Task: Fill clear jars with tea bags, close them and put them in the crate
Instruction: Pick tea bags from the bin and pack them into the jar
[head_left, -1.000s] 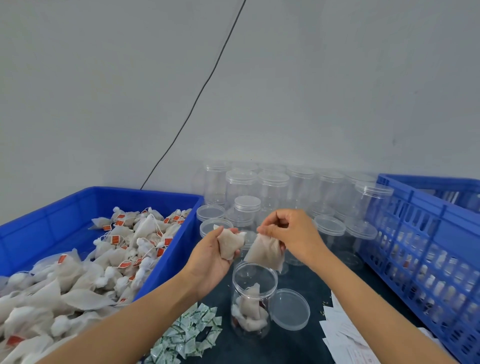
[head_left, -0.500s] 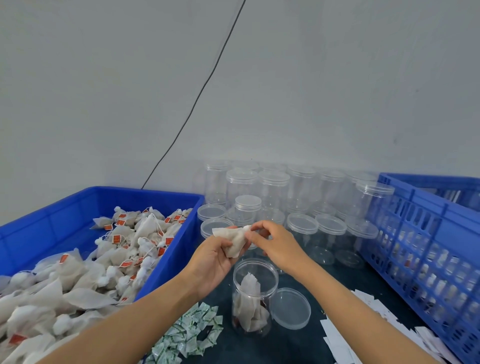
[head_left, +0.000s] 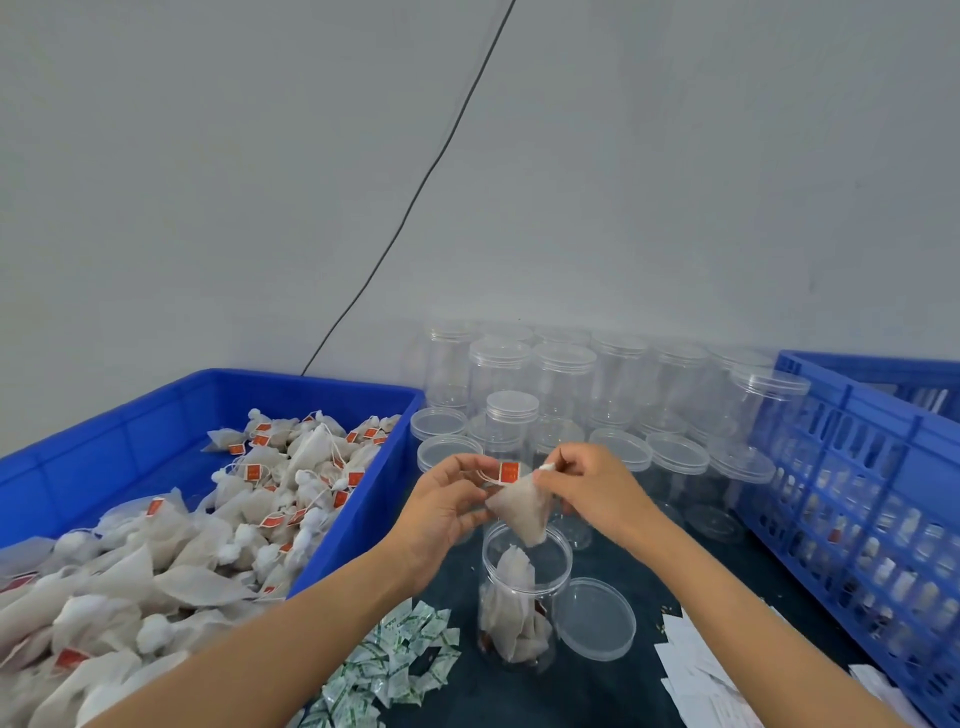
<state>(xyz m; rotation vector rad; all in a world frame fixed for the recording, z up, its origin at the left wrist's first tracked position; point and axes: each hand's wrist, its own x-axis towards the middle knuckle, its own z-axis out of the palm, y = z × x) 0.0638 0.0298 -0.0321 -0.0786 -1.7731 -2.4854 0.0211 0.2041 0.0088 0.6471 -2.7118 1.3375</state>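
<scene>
Hands held a white pyramid-shaped mesh tea bag (head_left: 521, 506) over the open clear plastic jar (head_left: 522, 597).
Left hand (head_left: 441, 512) pinched its lower corner — right hand (head_left: 597, 491) pinched the top, near the orange paper tag (head_left: 509, 472). Jar (partly filled) stood on the dark table (head_left: 597, 691), round clear lid (head_left: 595, 618) just beside it.

Packing workshop, blue bin (head_left: 156, 415) of tea bags (head_left: 291, 467), stacked jars (head_left: 563, 379)

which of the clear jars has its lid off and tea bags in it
The open jar right in front of the person, below both hands. Its lid lies beside it on the table. The jars by the wall are capped and look empty.
</scene>
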